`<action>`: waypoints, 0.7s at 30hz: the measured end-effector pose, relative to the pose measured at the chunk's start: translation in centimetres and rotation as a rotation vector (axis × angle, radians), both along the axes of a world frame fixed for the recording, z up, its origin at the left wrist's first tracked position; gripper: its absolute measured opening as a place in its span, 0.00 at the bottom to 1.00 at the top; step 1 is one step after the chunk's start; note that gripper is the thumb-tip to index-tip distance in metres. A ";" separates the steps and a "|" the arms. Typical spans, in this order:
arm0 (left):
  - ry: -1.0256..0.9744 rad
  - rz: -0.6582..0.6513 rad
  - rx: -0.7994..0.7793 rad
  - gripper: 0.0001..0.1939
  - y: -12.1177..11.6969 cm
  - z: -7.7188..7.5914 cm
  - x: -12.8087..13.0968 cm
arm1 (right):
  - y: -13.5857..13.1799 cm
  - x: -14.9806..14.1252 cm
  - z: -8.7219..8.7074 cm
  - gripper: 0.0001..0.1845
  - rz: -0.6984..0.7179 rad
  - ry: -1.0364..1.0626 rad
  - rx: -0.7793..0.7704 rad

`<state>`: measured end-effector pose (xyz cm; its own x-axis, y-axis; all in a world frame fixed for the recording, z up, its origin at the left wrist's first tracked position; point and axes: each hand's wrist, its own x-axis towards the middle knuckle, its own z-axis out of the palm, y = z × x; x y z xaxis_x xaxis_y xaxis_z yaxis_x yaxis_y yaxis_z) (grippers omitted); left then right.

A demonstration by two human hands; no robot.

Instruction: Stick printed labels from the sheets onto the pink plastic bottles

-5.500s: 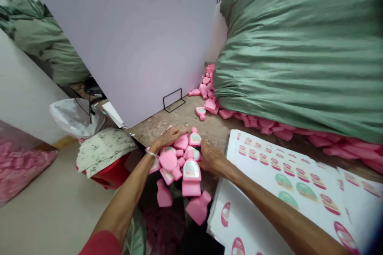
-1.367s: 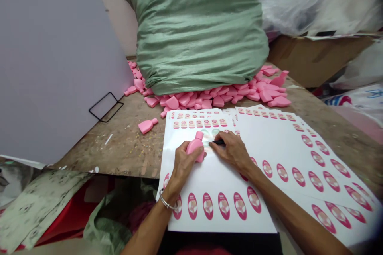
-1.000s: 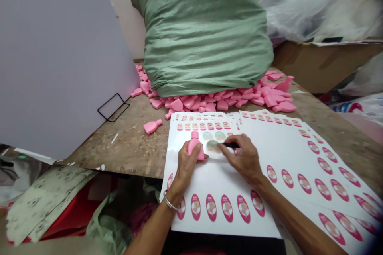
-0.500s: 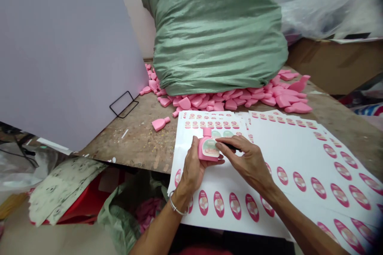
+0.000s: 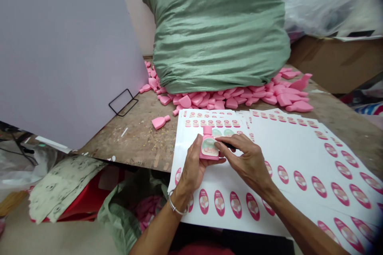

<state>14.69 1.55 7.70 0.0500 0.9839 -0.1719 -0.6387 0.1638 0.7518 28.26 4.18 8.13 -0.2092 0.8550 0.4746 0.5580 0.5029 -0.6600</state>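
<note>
Over the sticker sheets, my left hand (image 5: 194,163) is closed around a small pink bottle (image 5: 207,155), held upright with its cap at the top. On its front sits an oval label (image 5: 210,148) in green, white and pink. My right hand (image 5: 247,157) pinches a slim black-handled tool (image 5: 229,145), its working end hidden by the fingers. The right thumb and fingertips touch the label's right edge. White sticker sheets (image 5: 284,139) with rows of pink oval labels lie under both hands.
A large green sack (image 5: 220,32) stands at the back on a heap of pink bottles (image 5: 239,97). One loose pink bottle (image 5: 160,122) lies left of the sheets, near a black wire stand (image 5: 123,102). A grey panel (image 5: 68,48) rises at left; a cardboard box (image 5: 338,63) stands right.
The right fingertips have shifted slightly left over the label. The bottle is turned slightly in my left hand, and the whole view has moved a little.
</note>
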 end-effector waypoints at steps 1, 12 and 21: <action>0.030 -0.009 0.032 0.18 -0.1 0.0 0.0 | 0.0 0.0 0.0 0.10 -0.006 -0.009 -0.002; 0.139 -0.176 0.060 0.17 -1.3 1.2 -0.2 | 0.9 0.6 0.2 0.31 0.022 0.149 -0.379; 0.731 -0.092 -0.258 0.25 -9.7 2.9 -9.4 | 9.9 5.6 -2.8 0.31 -0.227 -0.025 -0.450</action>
<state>5.32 -8.17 10.58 -0.0850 0.9056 -0.4156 0.0288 0.4192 0.9074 33.88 14.06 5.32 -0.0012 0.9989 0.0459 0.6383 0.0361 -0.7689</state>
